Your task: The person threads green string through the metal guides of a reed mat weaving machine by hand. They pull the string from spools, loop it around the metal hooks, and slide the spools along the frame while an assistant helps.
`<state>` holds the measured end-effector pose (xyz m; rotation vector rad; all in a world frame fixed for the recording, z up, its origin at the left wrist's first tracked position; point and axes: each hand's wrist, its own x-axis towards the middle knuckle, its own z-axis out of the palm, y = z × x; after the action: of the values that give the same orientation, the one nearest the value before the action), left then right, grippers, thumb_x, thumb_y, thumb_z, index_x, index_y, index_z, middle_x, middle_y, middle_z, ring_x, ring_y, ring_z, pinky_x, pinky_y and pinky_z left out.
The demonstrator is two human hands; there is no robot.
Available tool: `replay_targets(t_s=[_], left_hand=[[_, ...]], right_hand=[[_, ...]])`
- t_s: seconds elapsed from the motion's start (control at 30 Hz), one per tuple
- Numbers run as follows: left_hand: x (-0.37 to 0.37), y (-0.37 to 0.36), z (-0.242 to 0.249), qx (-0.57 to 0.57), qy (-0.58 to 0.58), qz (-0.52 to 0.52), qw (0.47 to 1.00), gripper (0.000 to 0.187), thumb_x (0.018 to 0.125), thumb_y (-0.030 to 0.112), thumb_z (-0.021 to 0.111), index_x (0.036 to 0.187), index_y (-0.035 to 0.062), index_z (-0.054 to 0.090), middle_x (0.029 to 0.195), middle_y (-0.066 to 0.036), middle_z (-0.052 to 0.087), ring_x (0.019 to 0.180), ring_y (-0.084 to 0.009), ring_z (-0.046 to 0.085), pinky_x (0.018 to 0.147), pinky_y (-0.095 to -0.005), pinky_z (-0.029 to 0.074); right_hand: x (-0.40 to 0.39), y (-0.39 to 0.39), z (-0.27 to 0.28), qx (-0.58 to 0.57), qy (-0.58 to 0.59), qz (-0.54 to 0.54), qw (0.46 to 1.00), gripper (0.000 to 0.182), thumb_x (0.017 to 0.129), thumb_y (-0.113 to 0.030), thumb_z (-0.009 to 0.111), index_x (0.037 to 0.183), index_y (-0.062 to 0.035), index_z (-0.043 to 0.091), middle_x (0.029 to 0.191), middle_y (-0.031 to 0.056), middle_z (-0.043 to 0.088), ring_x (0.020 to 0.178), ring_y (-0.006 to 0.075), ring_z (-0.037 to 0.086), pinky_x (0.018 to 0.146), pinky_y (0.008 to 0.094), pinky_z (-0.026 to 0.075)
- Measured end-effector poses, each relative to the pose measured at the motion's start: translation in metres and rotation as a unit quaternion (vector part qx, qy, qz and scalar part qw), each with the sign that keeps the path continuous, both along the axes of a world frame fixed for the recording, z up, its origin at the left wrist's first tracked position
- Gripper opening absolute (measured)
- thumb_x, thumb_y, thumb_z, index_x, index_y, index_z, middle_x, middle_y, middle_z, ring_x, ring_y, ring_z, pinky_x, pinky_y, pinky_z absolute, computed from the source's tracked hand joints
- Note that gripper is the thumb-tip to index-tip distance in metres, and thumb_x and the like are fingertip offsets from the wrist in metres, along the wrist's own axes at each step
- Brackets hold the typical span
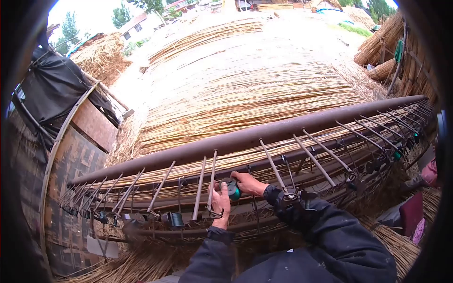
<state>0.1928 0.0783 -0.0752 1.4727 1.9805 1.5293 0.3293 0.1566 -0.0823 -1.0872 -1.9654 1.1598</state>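
Note:
My right hand (246, 183) grips a teal thread spool (233, 190) under the long rusty metal bar (245, 137) of a reed-weaving frame. My left hand (220, 202) is closed beside it, fingers pinched at a thin metal rod (212, 181) that slopes down from the bar; whether it holds thread I cannot tell. Both dark sleeves reach up from the bottom of the view. Many thin rods hang from the bar in a row.
A woven reed mat (245, 94) stretches away beyond the bar. Another dark spool (176, 219) and teal spools (398, 154) hang along the frame. Straw bundles (101, 56) stand at left and right. A black-covered shelter (56, 89) is at left.

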Motion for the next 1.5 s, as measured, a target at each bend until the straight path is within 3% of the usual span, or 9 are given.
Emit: replay_targets(t_s=[0.23, 0.47, 0.67, 0.83, 1.0, 1.2, 1.27, 1.4, 1.5], left_hand=[[-0.046, 0.022, -0.013, -0.209, -0.336, -0.252, 0.883, 0.035, 0.100, 0.035, 0.046, 0.107, 0.0032, 0.060, 0.078, -0.002, 0.062, 0.070, -0.0087, 0.055, 0.065, -0.0234, 0.045], [-0.040, 0.091, -0.009, -0.052, -0.250, -0.253, 0.933, 0.024, 0.100, 0.028, 0.048, 0.096, 0.0077, 0.061, 0.072, 0.003, 0.055, 0.064, -0.0033, 0.047, 0.058, -0.0186, 0.038], [-0.035, 0.125, -0.010, -0.068, -0.138, -0.269, 0.951, 0.008, 0.087, 0.002, 0.054, 0.088, 0.0053, 0.061, 0.076, -0.002, 0.058, 0.077, -0.0144, 0.056, 0.073, -0.0291, 0.047], [-0.040, 0.139, -0.023, -0.052, 0.097, -0.352, 0.929, 0.013, 0.072, -0.002, 0.053, 0.081, 0.0032, 0.060, 0.081, -0.009, 0.059, 0.083, -0.0203, 0.060, 0.074, -0.0299, 0.047], [-0.038, 0.126, -0.007, 0.009, 0.151, -0.338, 0.929, 0.012, 0.068, -0.005, 0.055, 0.072, 0.0044, 0.062, 0.077, -0.013, 0.060, 0.084, -0.0312, 0.059, 0.075, -0.0388, 0.048], [-0.035, 0.126, -0.026, 0.037, 0.123, -0.337, 0.933, 0.016, 0.066, -0.007, 0.053, 0.071, 0.0059, 0.062, 0.077, -0.012, 0.059, 0.084, -0.0316, 0.058, 0.074, -0.0394, 0.048], [-0.023, 0.112, -0.019, 0.025, 0.180, -0.263, 0.948, 0.013, 0.068, -0.003, 0.057, 0.071, 0.0083, 0.062, 0.087, -0.008, 0.059, 0.093, -0.0293, 0.057, 0.085, -0.0408, 0.044], [-0.003, 0.071, -0.013, 0.007, 0.183, -0.104, 0.978, 0.053, 0.069, 0.001, 0.064, 0.119, 0.0125, 0.051, 0.118, -0.012, 0.049, 0.118, -0.0334, 0.044, 0.099, -0.0488, 0.033], [0.010, 0.040, -0.013, -0.030, 0.090, -0.087, 0.992, 0.062, 0.072, 0.002, 0.065, 0.129, 0.0075, 0.042, 0.121, -0.017, 0.047, 0.115, -0.0315, 0.046, 0.093, -0.0458, 0.039]], right_hand=[[0.027, -0.025, 0.051, -0.023, 0.088, 0.203, 0.975, 0.041, 0.084, 0.003, 0.053, 0.123, -0.0044, 0.048, 0.106, 0.0169, 0.063, 0.102, 0.0263, 0.062, 0.089, 0.0325, 0.045], [0.035, -0.066, 0.019, 0.009, 0.223, -0.058, 0.973, 0.028, 0.089, 0.004, 0.052, 0.114, -0.0063, 0.046, 0.127, 0.0127, 0.058, 0.110, 0.0181, 0.055, 0.093, 0.0275, 0.043], [0.112, -0.113, 0.029, -0.019, 0.274, -0.236, 0.932, 0.021, 0.090, -0.009, 0.059, 0.104, -0.0053, 0.043, 0.099, 0.0092, 0.058, 0.089, 0.0130, 0.061, 0.078, 0.0259, 0.053], [0.141, -0.117, 0.047, -0.193, 0.608, -0.279, 0.718, 0.026, 0.093, -0.014, 0.054, 0.117, -0.0030, 0.049, 0.100, 0.0089, 0.061, 0.088, 0.0187, 0.064, 0.082, 0.0305, 0.053], [0.150, -0.151, 0.015, -0.189, 0.568, -0.184, 0.779, 0.030, 0.095, -0.024, 0.052, 0.114, -0.0004, 0.055, 0.103, 0.0120, 0.063, 0.101, 0.0247, 0.062, 0.092, 0.0342, 0.050], [0.086, -0.205, 0.032, -0.443, 0.584, 0.027, 0.680, 0.025, 0.095, -0.009, 0.048, 0.119, -0.0063, 0.053, 0.109, 0.0046, 0.058, 0.108, 0.0151, 0.054, 0.097, 0.0293, 0.042], [0.072, -0.210, 0.016, -0.408, 0.408, 0.116, 0.808, 0.030, 0.095, -0.007, 0.047, 0.125, -0.0048, 0.046, 0.115, 0.0070, 0.054, 0.108, 0.0129, 0.053, 0.096, 0.0254, 0.042], [0.043, -0.224, 0.045, -0.598, 0.378, 0.118, 0.697, 0.024, 0.099, -0.021, 0.045, 0.118, -0.0069, 0.051, 0.110, -0.0048, 0.056, 0.098, 0.0082, 0.054, 0.090, 0.0257, 0.045], [0.038, -0.210, 0.067, -0.453, 0.274, 0.218, 0.820, 0.023, 0.100, -0.026, 0.045, 0.114, -0.0092, 0.053, 0.104, -0.0022, 0.057, 0.094, 0.0102, 0.055, 0.084, 0.0272, 0.047]])
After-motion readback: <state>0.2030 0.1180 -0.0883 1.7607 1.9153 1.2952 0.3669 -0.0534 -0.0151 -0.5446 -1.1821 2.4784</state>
